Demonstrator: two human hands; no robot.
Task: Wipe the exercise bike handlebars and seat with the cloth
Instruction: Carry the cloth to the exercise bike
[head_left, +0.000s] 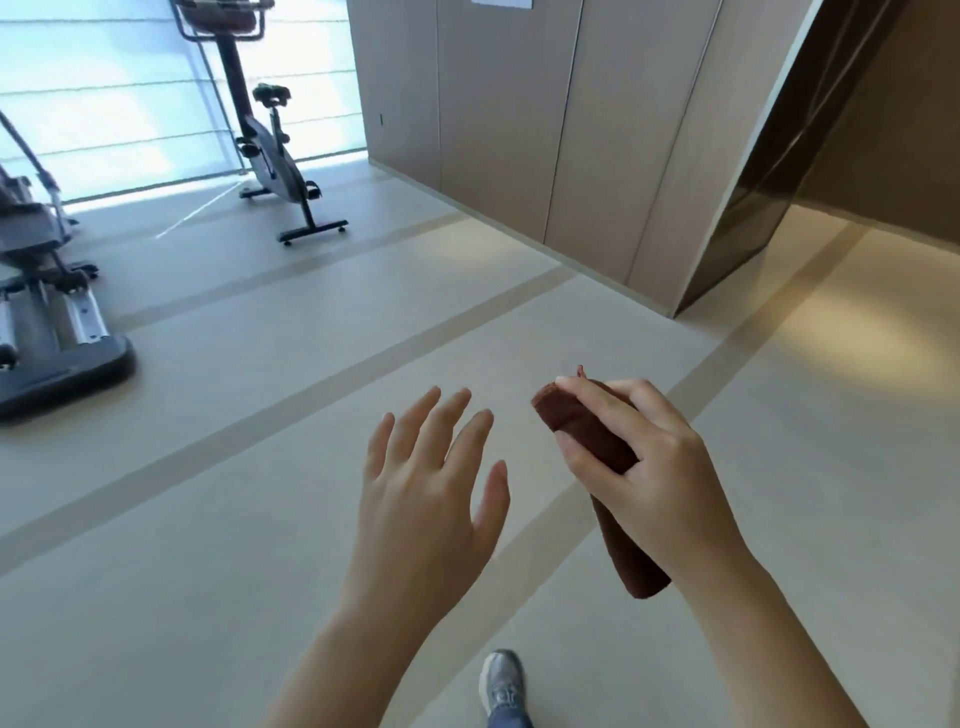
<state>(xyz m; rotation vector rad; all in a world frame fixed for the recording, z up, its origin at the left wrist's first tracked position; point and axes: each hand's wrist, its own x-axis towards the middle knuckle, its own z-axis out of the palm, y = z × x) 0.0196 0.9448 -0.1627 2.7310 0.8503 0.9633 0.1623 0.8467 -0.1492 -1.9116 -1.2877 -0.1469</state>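
Head view: right hand (641, 467) grips cloth (587, 428) (folded), left hand (426, 483) splayed.

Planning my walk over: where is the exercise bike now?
In the head view, the exercise bike stands at upper left by the bright window, left of the wood-panelled wall.

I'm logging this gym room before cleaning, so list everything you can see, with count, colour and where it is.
exercise bike: one, black and grey, far left by the window
other gym machine: one, black and grey, left edge, partly cut off
window: one, bright, behind the bike
wall panels: several, light wood, top middle to right
floor: pale beige with darker stripes
cloth: one, brown, rolled, held right of centre
shoe: one, grey, bottom centre
left hand: one, centre, fingers spread, holding nothing
right hand: one, right of centre, grips the cloth
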